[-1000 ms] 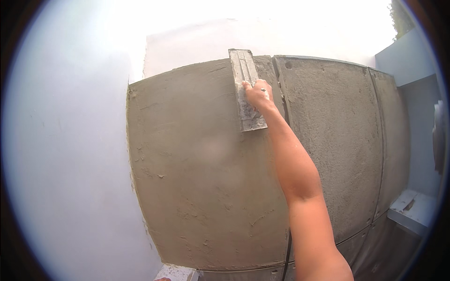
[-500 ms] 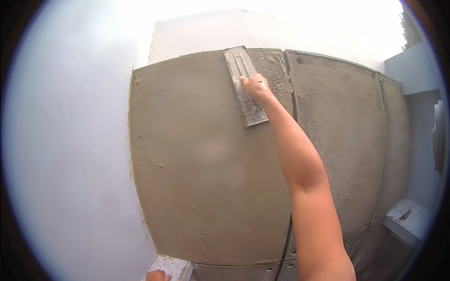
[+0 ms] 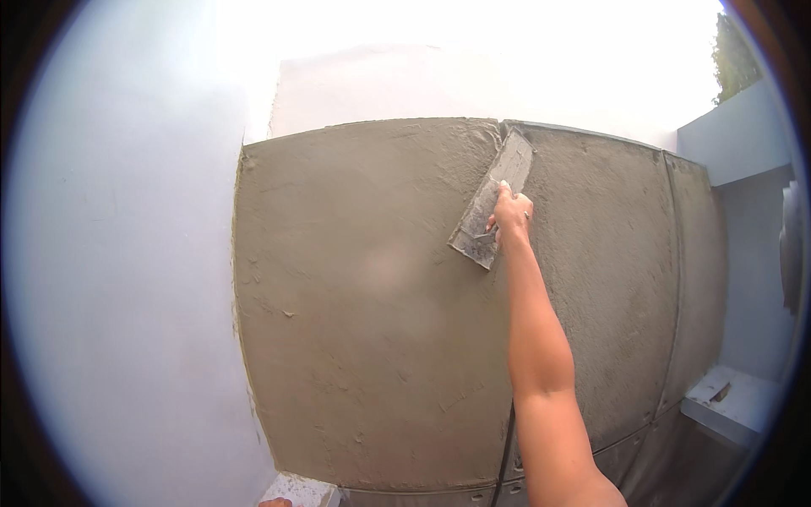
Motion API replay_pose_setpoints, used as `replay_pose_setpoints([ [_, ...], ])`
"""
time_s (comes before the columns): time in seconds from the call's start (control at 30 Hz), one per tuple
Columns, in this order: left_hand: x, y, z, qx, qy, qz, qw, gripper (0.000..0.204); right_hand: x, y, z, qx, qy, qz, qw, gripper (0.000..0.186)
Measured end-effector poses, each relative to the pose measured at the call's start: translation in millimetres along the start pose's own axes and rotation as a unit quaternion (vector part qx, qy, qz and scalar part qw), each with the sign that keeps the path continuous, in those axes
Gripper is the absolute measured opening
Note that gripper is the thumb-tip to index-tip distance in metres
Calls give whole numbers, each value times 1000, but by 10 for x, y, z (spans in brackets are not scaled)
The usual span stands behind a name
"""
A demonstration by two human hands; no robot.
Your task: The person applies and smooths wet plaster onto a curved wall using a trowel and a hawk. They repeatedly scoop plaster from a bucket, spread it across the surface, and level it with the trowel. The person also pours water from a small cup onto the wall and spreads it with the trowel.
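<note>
My right hand (image 3: 513, 211) grips the handle of a plastering trowel (image 3: 509, 159), a long flat rectangular blade smeared with grey mortar. The blade lies tilted against the upper part of a wet grey mortar panel (image 3: 363, 338), its top leaning right, over the vertical joint beside the neighbouring panel (image 3: 608, 253). Around the joint's upper end the mortar is rougher, while the panel's middle looks smoother. Only a sliver of my left hand (image 3: 275, 503) shows at the lower edge, by a mortar-spattered white ledge (image 3: 306, 488); its fingers are mostly cut off.
A pale wall (image 3: 127, 279) borders the panel on the left. White wall (image 3: 363, 89) rises above the mortar's top edge. On the right stand a white ledge (image 3: 743, 401) with a small brownish piece on it and a pale projecting block (image 3: 731, 131). A dark strip (image 3: 507, 439) runs down the joint.
My right hand has moved the trowel right and downward across the panel, and its blade has swung from leaning left to leaning right. Less of my left hand shows. The view has shifted slightly.
</note>
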State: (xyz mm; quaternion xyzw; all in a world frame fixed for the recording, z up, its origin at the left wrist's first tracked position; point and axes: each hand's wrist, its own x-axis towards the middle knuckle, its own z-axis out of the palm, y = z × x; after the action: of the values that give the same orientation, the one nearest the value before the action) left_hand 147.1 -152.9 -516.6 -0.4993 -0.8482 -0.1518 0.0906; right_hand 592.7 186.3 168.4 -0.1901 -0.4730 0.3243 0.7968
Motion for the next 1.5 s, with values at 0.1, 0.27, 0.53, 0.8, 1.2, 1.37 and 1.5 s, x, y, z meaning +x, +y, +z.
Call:
replay_pose_setpoints([
  [0.1, -40, 73, -106, -12, -23, -8, 1000, 51, 218, -214, 275, -26, -57, -10, 998, 48],
  [0.27, -24, 138, -181, -13, -15, 0, 1000, 50, 396, -587, 821, -65, -128, -4, 990, 44],
  [0.53, -85, 186, -63, -33, 0, -1, 999, 47, -89, -604, 1510, -144, -223, -43, 963, 42],
  [0.8, 88, 49, 67, -49, 47, 2, 998, 44, -971, -529, 2549, -257, -312, -116, 907, 44],
  [1.2, 392, 256, -213, -185, 59, 14, 981, 51, -2513, 538, 2357, -490, -554, -242, 628, 46],
  [1.37, 324, 248, -239, -209, 110, 27, 971, 49, -3175, 1300, 1722, -511, -607, -245, 557, 43],
  [1.5, 378, 234, -225, -209, 74, -7, 975, 47, -3387, 1520, 1106, -530, -605, -196, 561, 43],
])
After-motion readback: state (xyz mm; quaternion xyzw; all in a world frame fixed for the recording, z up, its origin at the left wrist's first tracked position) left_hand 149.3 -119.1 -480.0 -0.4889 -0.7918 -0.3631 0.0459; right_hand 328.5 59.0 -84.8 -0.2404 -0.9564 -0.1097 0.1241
